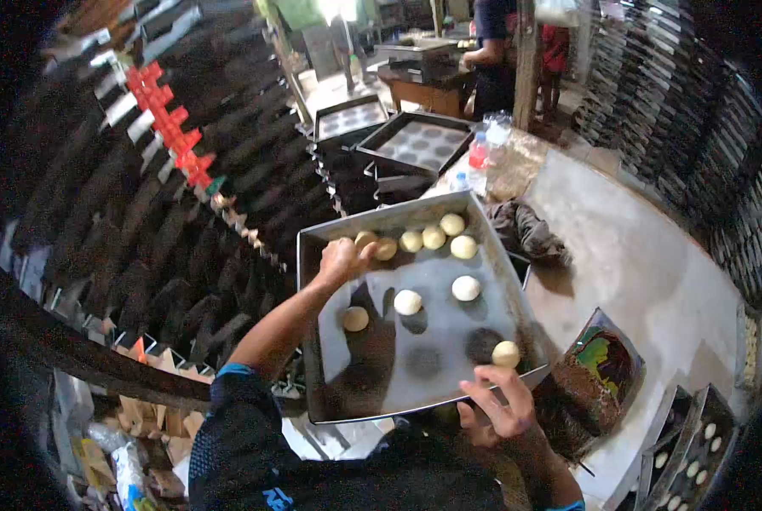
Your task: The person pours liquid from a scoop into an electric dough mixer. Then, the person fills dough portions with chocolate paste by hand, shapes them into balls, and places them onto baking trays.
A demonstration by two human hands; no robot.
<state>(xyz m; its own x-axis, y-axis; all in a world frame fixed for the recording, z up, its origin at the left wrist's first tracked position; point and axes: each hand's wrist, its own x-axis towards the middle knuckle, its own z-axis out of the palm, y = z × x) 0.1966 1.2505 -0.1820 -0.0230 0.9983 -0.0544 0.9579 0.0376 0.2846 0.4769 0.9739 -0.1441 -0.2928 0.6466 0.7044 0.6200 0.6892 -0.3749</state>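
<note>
A square metal baking tray (313,366) is tilted in front of me, with several pale dough balls (408,302) on its dark-spotted base. My left hand (340,262) reaches over the tray's left side; its fingers are curled at a dough ball (385,249) near the far left corner, partly hiding the balls there. Along the far wall a few more balls sit close together. By the near right corner, my right hand (502,413) has its fingers apart, just below a dough ball (506,353), with nothing visible in it.
Right of the tray lies a pale worktop (653,255) with a crumpled dark cloth (530,230) and a stained container (602,358). More trays (419,140) stand beyond, and trays with dough balls (696,451) at lower right. Stacked metal racks rise at left. A person (491,60) stands behind.
</note>
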